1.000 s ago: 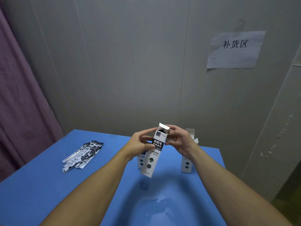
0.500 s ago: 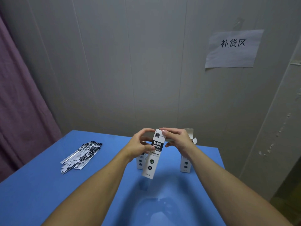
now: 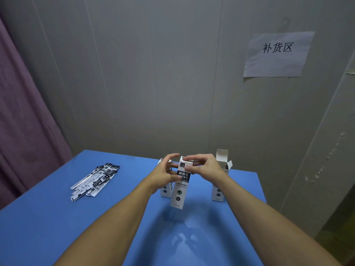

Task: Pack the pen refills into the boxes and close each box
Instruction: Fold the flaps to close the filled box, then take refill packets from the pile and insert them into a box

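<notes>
I hold a tall white refill box (image 3: pixel 179 191) with a black label upright above the blue table (image 3: pixel 57 217). My left hand (image 3: pixel 165 175) grips its upper left side, thumb and fingers curled round it. My right hand (image 3: pixel 204 166) pinches the box's top flap, which lies folded down flat. A pile of packaged pen refills (image 3: pixel 95 179) lies at the table's left. A second box (image 3: pixel 166 190) stands behind my left hand, mostly hidden. A third box (image 3: pixel 222 164) stands at the right with its lid flap up.
A grey panel wall stands behind the table with a paper sign (image 3: pixel 276 54) taped at upper right. A purple curtain (image 3: pixel 23 121) hangs at the left. The table's right edge drops off near the third box.
The held box's top flap went from standing up to folded down under my right fingers. The box turned more upright and both hands shifted slightly lower.
</notes>
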Demonstrator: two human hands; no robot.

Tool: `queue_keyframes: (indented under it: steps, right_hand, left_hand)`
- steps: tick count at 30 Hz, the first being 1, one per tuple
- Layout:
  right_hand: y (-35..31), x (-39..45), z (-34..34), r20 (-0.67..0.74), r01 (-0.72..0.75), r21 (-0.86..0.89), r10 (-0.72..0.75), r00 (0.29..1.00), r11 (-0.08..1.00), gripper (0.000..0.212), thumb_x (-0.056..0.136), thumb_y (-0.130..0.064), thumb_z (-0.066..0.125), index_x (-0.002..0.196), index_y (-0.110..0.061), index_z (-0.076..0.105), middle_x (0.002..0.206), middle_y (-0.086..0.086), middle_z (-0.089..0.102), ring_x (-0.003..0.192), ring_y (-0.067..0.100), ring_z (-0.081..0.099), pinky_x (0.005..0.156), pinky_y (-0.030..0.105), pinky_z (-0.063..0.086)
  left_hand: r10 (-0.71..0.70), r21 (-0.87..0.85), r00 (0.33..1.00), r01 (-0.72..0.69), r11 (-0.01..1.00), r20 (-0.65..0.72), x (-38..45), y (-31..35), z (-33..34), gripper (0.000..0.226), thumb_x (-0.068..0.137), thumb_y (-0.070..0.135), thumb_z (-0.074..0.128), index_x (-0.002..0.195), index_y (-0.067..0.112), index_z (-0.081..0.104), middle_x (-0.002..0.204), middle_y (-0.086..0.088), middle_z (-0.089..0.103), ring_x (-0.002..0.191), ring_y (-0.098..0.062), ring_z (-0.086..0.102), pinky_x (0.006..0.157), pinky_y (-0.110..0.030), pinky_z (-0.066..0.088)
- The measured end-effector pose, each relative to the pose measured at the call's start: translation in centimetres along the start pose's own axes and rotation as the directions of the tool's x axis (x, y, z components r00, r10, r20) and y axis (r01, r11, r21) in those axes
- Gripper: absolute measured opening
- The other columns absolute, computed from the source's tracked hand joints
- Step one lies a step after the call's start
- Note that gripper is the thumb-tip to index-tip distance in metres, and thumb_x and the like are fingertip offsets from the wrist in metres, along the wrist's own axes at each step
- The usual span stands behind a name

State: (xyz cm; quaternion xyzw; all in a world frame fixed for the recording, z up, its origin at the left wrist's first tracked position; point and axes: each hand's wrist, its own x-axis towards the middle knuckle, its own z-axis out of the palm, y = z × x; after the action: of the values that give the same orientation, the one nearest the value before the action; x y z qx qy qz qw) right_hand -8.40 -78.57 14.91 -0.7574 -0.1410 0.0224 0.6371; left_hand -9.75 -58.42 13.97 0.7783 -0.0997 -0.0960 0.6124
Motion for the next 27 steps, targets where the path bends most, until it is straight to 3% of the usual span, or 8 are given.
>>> queue_keyframes:
  steps: [5, 7, 11, 15, 18, 20, 24, 27]
  right_hand:
    - [2.9, 0.0, 0.1, -0.086, -0.003, -0.285, -0.023, 0.996, 0.959, 0.034, 0.074, -0.008, 0.085, 0.096, -0.033, 0.080, 0.105, -0.011, 0.069, 0.092, 0.006, 0.067, 0.083, 0.025, 0.055]
    - [3.8, -0.2, -0.1, -0.127, -0.042, -0.329, 0.000, 0.992, 0.943, 0.042, 0.074, -0.006, 0.084, 0.104, -0.036, 0.076, 0.106, -0.009, 0.067, 0.093, 0.008, 0.065, 0.082, 0.023, 0.051]
    - [4.2, -0.4, -0.1, -0.129, -0.086, -0.287, 0.050, 0.990, 0.954, 0.073, 0.079, -0.003, 0.080, 0.139, -0.035, 0.054, 0.118, -0.003, 0.062, 0.099, 0.009, 0.061, 0.068, 0.005, 0.045]
    - [4.0, 0.3, 0.2, -0.120, -0.132, -0.392, 0.091, 0.989, 0.910, 0.090, 0.083, -0.010, 0.079, 0.155, -0.027, 0.027, 0.128, 0.001, 0.057, 0.115, 0.017, 0.055, 0.089, 0.020, 0.040]
    - [3.5, 0.4, 0.3, -0.087, -0.140, -0.471, 0.112, 0.990, 0.871, 0.093, 0.084, -0.014, 0.079, 0.157, -0.023, 0.021, 0.139, 0.003, 0.054, 0.127, 0.020, 0.051, 0.088, 0.021, 0.032]
    - [2.9, 0.4, 0.4, -0.070, -0.135, -0.500, 0.115, 0.991, 0.856, 0.094, 0.083, -0.016, 0.079, 0.156, -0.022, 0.021, 0.143, 0.003, 0.051, 0.126, 0.020, 0.051, 0.081, 0.019, 0.037]
    - [1.2, 0.9, 0.7, -0.031, 0.026, -0.667, -0.063, 0.998, 0.745, 0.078, 0.085, -0.021, 0.073, 0.151, -0.017, 0.032, 0.145, 0.003, 0.047, 0.136, 0.020, 0.039, 0.107, 0.035, 0.039]
    - [-1.2, 1.6, 1.9, 0.071, 0.202, -0.725, -0.221, 0.973, 0.658, 0.057, 0.090, -0.015, 0.062, 0.143, -0.012, 0.042, 0.138, 0.003, 0.051, 0.133, 0.020, 0.040, 0.108, 0.036, 0.039]
  left_hand:
    - [-0.022, 0.143, 0.984, 0.048, 0.989, -0.174, -0.4, -2.3, -0.9, 0.059, 0.088, -0.001, 0.066, 0.134, 0.033, 0.051, 0.115, 0.002, 0.063, 0.101, -0.022, 0.065, 0.078, -0.031, 0.058]
    - [0.002, 0.177, 0.939, 0.063, 0.982, -0.344, -1.0, -3.2, -2.1, 0.050, 0.086, -0.002, 0.058, 0.122, 0.032, 0.058, 0.104, 0.001, 0.066, 0.086, -0.021, 0.062, 0.073, -0.039, 0.056]
    - [0.027, 0.250, 0.860, 0.118, 0.961, -0.509, -2.6, -4.5, -4.3, 0.040, 0.088, 0.002, 0.056, 0.118, 0.028, 0.060, 0.097, 0.000, 0.064, 0.074, -0.019, 0.057, 0.061, -0.030, 0.049]
    - [-0.035, 0.298, 0.871, 0.205, 0.933, -0.490, -3.8, -5.9, -5.6, 0.040, 0.088, 0.006, 0.060, 0.122, 0.027, 0.059, 0.098, -0.001, 0.062, 0.075, -0.018, 0.056, 0.066, -0.030, 0.048]
    - [-0.075, 0.352, 0.879, 0.265, 0.898, -0.470, -4.5, -6.7, -6.3, 0.039, 0.088, 0.015, 0.064, 0.124, 0.029, 0.059, 0.100, 0.003, 0.062, 0.092, -0.021, 0.059, 0.077, -0.034, 0.050]
    - [-0.092, 0.371, 0.877, 0.292, 0.882, -0.471, -5.0, -7.0, -6.7, 0.036, 0.089, 0.019, 0.064, 0.122, 0.031, 0.059, 0.102, 0.004, 0.063, 0.095, -0.021, 0.060, 0.082, -0.036, 0.051]
    - [-0.080, 0.474, 0.876, 0.332, 0.815, -0.476, -5.9, -6.9, -8.0, 0.032, 0.087, 0.025, 0.063, 0.118, 0.032, 0.064, 0.102, 0.009, 0.064, 0.091, -0.015, 0.061, 0.084, -0.035, 0.053]
    - [-0.052, 0.597, 0.881, 0.362, 0.716, -0.471, -6.8, -6.2, -9.4, 0.033, 0.086, 0.028, 0.061, 0.119, 0.032, 0.064, 0.103, 0.010, 0.063, 0.089, -0.013, 0.061, 0.083, -0.033, 0.051]
